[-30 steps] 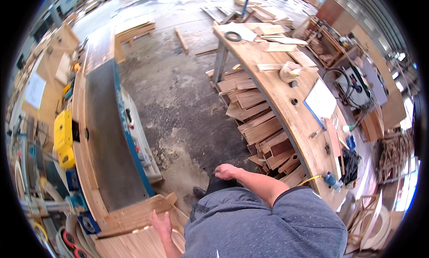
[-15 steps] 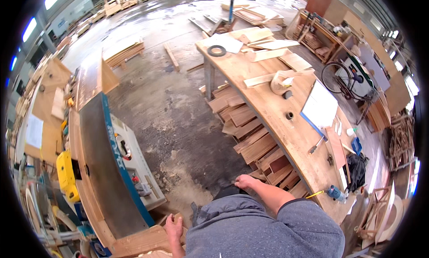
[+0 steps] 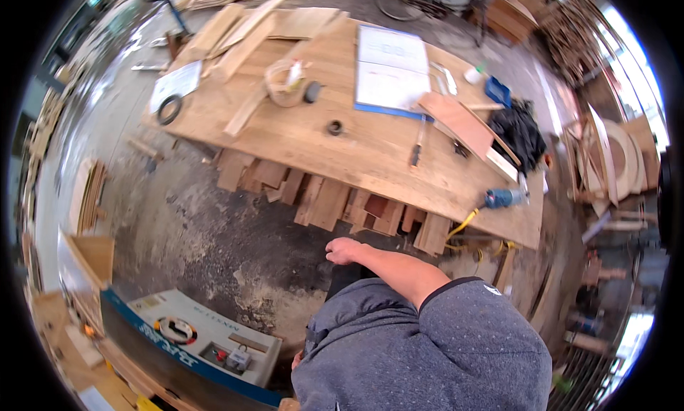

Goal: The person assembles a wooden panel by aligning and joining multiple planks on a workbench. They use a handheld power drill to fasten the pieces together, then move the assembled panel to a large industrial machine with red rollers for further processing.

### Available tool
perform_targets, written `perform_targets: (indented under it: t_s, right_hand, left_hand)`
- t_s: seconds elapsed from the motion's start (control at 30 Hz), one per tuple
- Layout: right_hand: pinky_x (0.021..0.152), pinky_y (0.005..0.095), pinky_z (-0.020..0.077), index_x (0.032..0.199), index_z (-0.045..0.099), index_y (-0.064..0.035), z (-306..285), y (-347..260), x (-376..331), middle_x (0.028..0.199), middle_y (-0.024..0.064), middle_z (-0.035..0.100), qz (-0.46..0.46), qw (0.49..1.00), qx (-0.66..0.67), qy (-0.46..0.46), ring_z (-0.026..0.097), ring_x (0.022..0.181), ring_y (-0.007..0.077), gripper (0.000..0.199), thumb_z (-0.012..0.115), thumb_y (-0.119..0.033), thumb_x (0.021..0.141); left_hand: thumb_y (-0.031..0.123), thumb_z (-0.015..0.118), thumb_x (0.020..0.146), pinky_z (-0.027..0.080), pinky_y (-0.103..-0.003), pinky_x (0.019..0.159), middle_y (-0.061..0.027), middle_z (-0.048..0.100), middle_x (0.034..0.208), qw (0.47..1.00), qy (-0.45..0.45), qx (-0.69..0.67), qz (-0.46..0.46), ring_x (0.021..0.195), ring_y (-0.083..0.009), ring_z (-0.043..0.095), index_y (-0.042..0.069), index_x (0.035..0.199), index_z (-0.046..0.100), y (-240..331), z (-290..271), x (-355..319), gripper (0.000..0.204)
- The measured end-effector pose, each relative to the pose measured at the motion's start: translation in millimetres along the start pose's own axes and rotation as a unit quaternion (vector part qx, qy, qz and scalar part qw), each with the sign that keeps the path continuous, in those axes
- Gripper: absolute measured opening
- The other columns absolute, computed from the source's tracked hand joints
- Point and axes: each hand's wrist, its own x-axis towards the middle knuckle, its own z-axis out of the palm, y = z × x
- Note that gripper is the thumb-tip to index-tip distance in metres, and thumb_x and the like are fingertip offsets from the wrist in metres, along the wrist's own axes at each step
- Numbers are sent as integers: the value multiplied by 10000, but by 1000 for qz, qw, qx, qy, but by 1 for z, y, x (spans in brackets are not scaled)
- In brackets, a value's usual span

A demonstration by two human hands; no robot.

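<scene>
My right hand [image 3: 343, 251] hangs in front of my body with its fingers curled in, and nothing shows in it. It is above the floor, short of the workbench [image 3: 299, 151] and the wood boards [image 3: 320, 201] stacked beneath its top. Only a sliver of my left hand [image 3: 296, 360] shows beside my shirt, so its fingers are hidden. The nearest thing to it is a machine [image 3: 206, 333] with a pale side panel, a blue edge and a red-and-black round dial. An open drawing folder [image 3: 390, 69] lies on the bench.
On the bench are a round tub [image 3: 283, 87], a black tape roll [image 3: 169, 110], a blue power tool [image 3: 506, 197] with a yellow cord, a brush-like tool [image 3: 418, 144], a black plastic bag [image 3: 522, 137] and loose boards [image 3: 249, 37]. A bicycle [image 3: 399, 1] stands beyond.
My view has swung to the right, so the workbench now lies across the front and the machine sits lower left. My left hand has gone mostly behind my body.
</scene>
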Motion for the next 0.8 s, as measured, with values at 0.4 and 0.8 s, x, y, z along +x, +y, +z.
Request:
perform_targets:
  t_s: [0.4, 0.8]
  right_hand:
    - [958, 491, 530, 1079, 747, -16, -1, 164, -90, 1119, 242, 717, 184, 981, 18, 54, 676, 1092, 410, 415, 550, -343, 917]
    - [715, 433, 552, 928, 715, -3, -35, 90, 7, 807, 174, 716, -68, 991, 28, 114, 710, 777, 317, 335, 583, -310, 933]
  left_hand:
    - [205, 768, 913, 548, -305, 801, -157, 749, 993, 992, -29, 108, 56, 880, -176, 691, -120, 1316, 587, 158, -22, 24, 548]
    - [436, 740, 885, 533, -394, 992, -230, 697, 1269, 995, 47, 82, -39, 1136, -335, 696, -49, 1373, 594, 99, -12, -63, 703]
